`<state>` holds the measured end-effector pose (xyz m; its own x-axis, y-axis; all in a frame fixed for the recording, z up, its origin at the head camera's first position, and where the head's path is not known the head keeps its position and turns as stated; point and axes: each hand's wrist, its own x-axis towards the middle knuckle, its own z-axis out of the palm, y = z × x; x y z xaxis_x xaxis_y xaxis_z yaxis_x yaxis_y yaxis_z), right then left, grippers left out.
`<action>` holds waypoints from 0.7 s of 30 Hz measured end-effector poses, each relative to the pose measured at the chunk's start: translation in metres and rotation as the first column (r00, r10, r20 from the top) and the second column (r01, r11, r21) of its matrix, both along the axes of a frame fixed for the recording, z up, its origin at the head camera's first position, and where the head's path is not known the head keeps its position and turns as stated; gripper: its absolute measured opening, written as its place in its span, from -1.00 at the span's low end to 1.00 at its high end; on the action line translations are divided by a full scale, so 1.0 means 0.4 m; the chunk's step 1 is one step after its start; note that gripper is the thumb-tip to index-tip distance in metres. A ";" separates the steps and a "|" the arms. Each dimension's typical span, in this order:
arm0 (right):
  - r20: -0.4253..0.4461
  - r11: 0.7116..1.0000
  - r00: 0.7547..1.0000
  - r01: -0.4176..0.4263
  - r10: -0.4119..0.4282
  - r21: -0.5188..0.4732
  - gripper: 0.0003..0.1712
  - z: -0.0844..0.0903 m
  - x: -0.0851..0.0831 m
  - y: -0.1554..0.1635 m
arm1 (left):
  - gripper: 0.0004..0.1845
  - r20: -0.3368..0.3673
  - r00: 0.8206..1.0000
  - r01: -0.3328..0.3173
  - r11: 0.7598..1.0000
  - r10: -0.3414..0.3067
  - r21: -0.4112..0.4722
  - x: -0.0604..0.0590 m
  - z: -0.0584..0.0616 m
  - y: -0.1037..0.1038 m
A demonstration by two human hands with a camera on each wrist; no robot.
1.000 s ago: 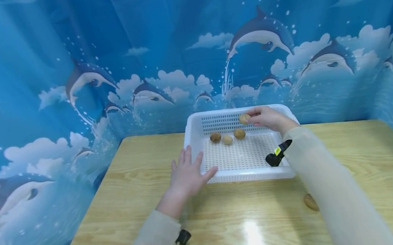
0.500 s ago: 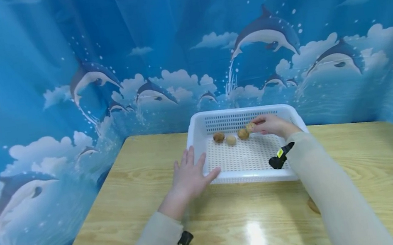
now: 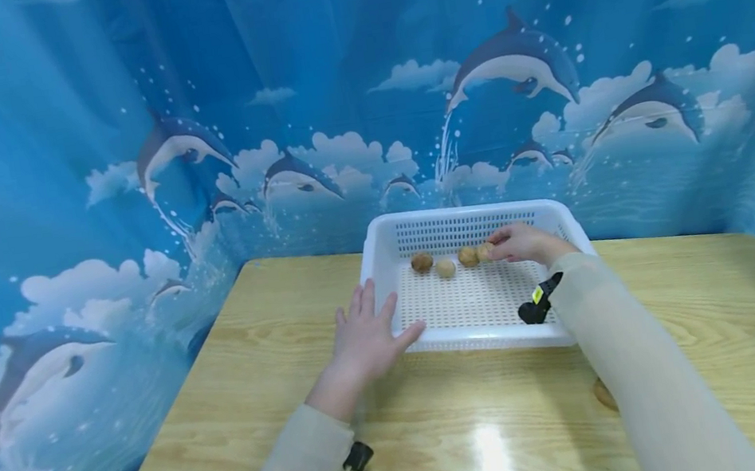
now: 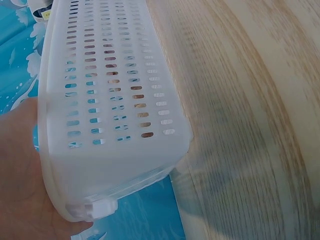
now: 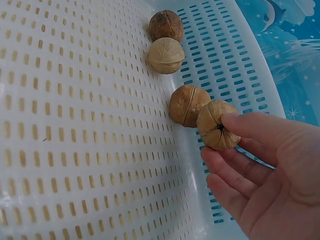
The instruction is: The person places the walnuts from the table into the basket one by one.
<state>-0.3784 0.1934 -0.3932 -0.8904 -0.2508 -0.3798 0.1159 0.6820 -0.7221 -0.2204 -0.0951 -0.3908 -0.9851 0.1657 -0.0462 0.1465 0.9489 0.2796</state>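
Observation:
A white perforated basket (image 3: 483, 341) stands at the far middle of the wooden table. Three walnuts (image 3: 445, 268) lie in a row near its back wall; in the right wrist view they show as walnuts (image 5: 188, 105) against the wall. My right hand (image 3: 519, 242) pinches a fourth walnut (image 5: 217, 125) with thumb and fingers, low over the basket floor, right beside the nearest lying walnut. My left hand (image 3: 366, 338) rests flat, fingers straight, against the basket's near left corner (image 4: 100, 165).
One more walnut (image 3: 603, 394) lies on the table (image 3: 449, 435) near my right forearm, partly hidden by the sleeve. A blue dolphin-print curtain (image 3: 124, 182) closes the table on the back and both sides.
My right hand has lowered the walnut from above the basket's back rim down to the row of walnuts. The left hand has stayed at the basket corner.

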 end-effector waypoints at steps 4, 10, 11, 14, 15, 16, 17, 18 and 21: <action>0.001 1.000 1.000 0.006 -0.006 0.016 -0.36 0.001 0.000 0.001 | -0.14 0.004 1.000 -0.001 1.000 0.001 0.002 -0.001 0.001 0.000; 0.005 0.998 1.000 0.023 -0.023 0.052 -0.39 0.004 0.002 -0.001 | -0.14 0.006 1.000 0.000 1.000 0.000 0.007 -0.003 0.002 -0.002; 0.003 0.998 1.000 0.023 -0.024 0.058 -0.39 0.004 0.003 -0.001 | -0.14 0.005 1.000 0.001 1.000 -0.001 0.004 -0.004 0.002 -0.002; 0.000 0.997 1.000 0.015 -0.015 0.078 -0.40 0.001 0.002 0.001 | -0.13 0.002 1.000 0.004 1.000 -0.004 0.001 -0.003 0.003 -0.003; -0.001 0.997 1.000 0.011 -0.011 0.082 -0.40 0.000 0.002 0.002 | -0.12 0.000 1.000 0.007 1.000 -0.007 0.002 -0.003 0.003 -0.003; 0.001 0.996 1.000 0.010 -0.011 0.085 -0.41 0.000 0.002 0.003 | -0.13 0.001 1.000 0.008 1.000 -0.008 0.004 -0.003 0.003 -0.003; 0.002 0.996 1.000 0.008 -0.008 0.088 -0.42 -0.001 0.001 0.003 | -0.13 0.002 1.000 0.008 1.000 -0.008 0.008 -0.003 0.003 -0.002; -0.001 0.995 1.000 0.000 0.000 0.095 -0.42 0.000 0.000 0.004 | -0.13 0.003 1.000 0.009 1.000 -0.009 0.009 -0.003 0.003 -0.002; -0.006 0.995 1.000 -0.008 0.009 0.102 -0.41 0.009 -0.001 -0.001 | -0.12 0.006 1.000 0.006 1.000 -0.006 -0.001 -0.004 0.002 -0.003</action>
<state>-0.3789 0.1929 -0.3897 -0.8909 -0.2189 -0.3979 0.1051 0.7530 -0.6496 -0.2219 -0.0963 -0.3898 -0.9839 0.1711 -0.0517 0.1502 0.9482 0.2798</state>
